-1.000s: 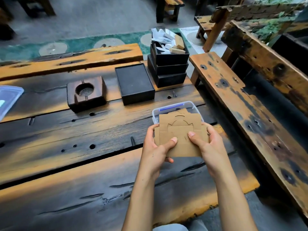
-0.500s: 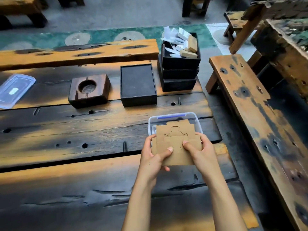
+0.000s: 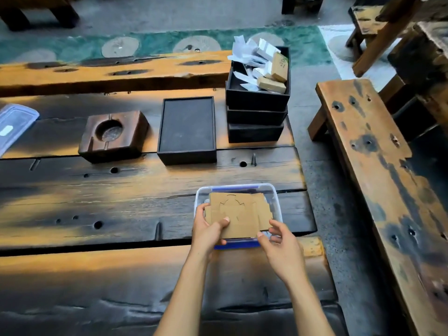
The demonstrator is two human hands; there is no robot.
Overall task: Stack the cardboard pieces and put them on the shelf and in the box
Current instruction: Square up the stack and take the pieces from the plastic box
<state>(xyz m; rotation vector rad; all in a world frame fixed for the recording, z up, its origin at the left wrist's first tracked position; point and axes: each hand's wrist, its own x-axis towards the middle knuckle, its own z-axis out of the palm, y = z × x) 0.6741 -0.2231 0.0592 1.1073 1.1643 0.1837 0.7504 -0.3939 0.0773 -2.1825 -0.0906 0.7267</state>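
Surface (image 3: pixel 121 197): dark wooden planks carrying everything I see.
Box (image 3: pixel 275 195): clear plastic, lid off.
Cardboard stack (image 3: pixel 238 214): gathered, hovering over the box, not yet released.
Left hand (image 3: pixel 209 230): grip closed on the stack.
Right hand (image 3: pixel 282 248): grip loose, fingers apart.
Remaining: I judge shelf placement undone.

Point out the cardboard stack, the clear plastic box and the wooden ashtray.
cardboard stack (image 3: pixel 238 214): head view, middle of the top piece's flat face.
clear plastic box (image 3: pixel 275 195): head view, far right part of its rim.
wooden ashtray (image 3: pixel 131 139): head view, top surface right of the round hollow.
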